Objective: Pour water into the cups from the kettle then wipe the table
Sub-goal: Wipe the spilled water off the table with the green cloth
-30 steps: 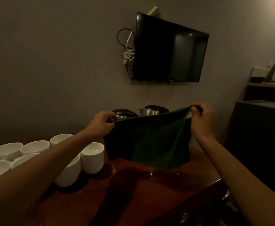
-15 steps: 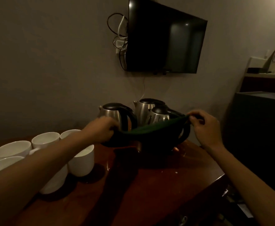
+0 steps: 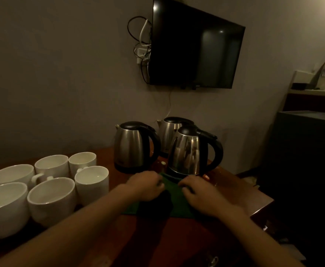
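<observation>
A dark green cloth (image 3: 174, 197) lies on the brown wooden table (image 3: 240, 191), just in front of the kettles. My left hand (image 3: 145, 186) and my right hand (image 3: 198, 192) both rest on it, fingers curled on its far edge. Three steel kettles with black handles stand behind: one on the left (image 3: 131, 146), one at the back (image 3: 170, 132), one nearest the cloth (image 3: 189, 151). Several white cups (image 3: 91, 181) are grouped at the left of the table; the one nearest my left hand holds water.
A dark TV (image 3: 194, 49) hangs on the wall with cables (image 3: 141, 49) at its left side. A dark cabinet (image 3: 308, 151) stands to the right of the table. The table's right edge lies close beside my right hand.
The cloth was held up and stretched between both hands; both hands have lowered it onto the table and moved closer together. The view has tilted down, showing the kettles fully.
</observation>
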Available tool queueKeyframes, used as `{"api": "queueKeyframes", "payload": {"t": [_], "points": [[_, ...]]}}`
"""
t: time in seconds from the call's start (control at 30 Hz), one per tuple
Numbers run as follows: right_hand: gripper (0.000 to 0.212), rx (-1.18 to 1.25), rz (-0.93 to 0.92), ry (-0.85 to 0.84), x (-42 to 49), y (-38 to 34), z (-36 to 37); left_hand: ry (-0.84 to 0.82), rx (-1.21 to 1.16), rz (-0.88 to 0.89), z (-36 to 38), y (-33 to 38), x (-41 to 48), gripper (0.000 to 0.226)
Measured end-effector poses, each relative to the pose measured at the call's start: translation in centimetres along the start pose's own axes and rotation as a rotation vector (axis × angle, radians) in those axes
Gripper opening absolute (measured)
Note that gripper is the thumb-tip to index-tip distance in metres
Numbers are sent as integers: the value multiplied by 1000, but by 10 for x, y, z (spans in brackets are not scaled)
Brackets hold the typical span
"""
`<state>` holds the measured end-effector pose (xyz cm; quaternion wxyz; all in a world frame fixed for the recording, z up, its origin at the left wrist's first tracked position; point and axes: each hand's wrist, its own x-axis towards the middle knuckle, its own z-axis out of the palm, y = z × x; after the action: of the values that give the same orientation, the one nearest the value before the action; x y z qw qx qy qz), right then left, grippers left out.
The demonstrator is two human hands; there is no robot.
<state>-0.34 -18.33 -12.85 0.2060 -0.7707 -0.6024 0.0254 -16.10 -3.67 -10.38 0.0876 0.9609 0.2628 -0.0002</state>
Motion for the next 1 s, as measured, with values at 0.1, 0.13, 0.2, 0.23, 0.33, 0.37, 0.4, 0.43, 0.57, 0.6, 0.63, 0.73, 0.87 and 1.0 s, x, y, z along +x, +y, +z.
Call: {"api": "queueKeyframes", "payload": {"t": [0.1,0.13,0.2,0.23,0.33,0.37,0.4,0.43,0.57,0.6,0.63,0.73,0.87,1.0], "points": [[42,-3,-68,-49,21,-22,35,45,-24,-51,41,-2,17,51],[47,-43,-69,-57,26,-24,44,15,-37,-78,50,-5,19,57],[53,-105,-35,-85,33,-21,57,-24,-42,-125,61,-12,25,61],[55,-129,-19,-106,35,-17,60,-35,-26,-136,64,-16,27,62],[57,-219,-13,-176,40,-7,66,-70,21,-163,67,-20,30,62],[57,-231,-13,-186,40,-6,66,-66,23,-166,68,-20,30,61],[58,-239,-12,-191,40,-6,67,-56,27,-168,69,-20,30,61],[58,-241,-8,-195,40,-6,67,-46,31,-172,70,-20,28,61],[59,-216,9,-196,33,-7,65,-24,13,-179,70,-19,19,60],[59,-207,11,-193,30,-8,64,-18,11,-178,70,-18,16,60],[59,-194,13,-189,27,-9,64,-14,9,-176,70,-17,13,60],[59,-167,19,-181,17,-13,64,-13,-3,-168,72,-13,2,60],[60,-162,14,-179,4,-20,64,-4,-18,-173,71,-5,-17,59],[59,-183,10,-188,-11,-31,63,11,-21,-169,72,-1,-39,59]]}}
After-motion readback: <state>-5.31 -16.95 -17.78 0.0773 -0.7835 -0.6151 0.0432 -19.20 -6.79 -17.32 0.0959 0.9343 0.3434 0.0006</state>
